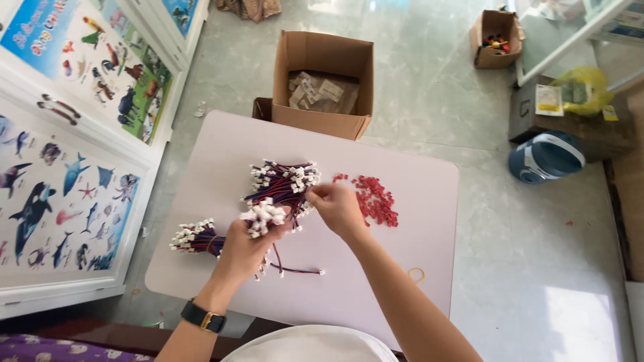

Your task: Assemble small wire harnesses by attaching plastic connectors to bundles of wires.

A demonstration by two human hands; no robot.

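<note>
Over the pale worktop [221, 154], the left hand [248, 248] grips a wire bundle [267, 216] whose connectors the right hand [339, 208] pinches, while the cardboard box [322, 84] beyond holds indistinct packets.

White-tipped red-black wires [282, 188]; red caps [374, 199]; pale pink table [416, 268].

red-black wire bundle [268, 213] w/ white connectors, held

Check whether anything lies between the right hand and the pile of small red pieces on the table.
Nothing visible does: the right hand pinches at the wire bundle, and the red pieces lie just beside it on bare table.
</note>
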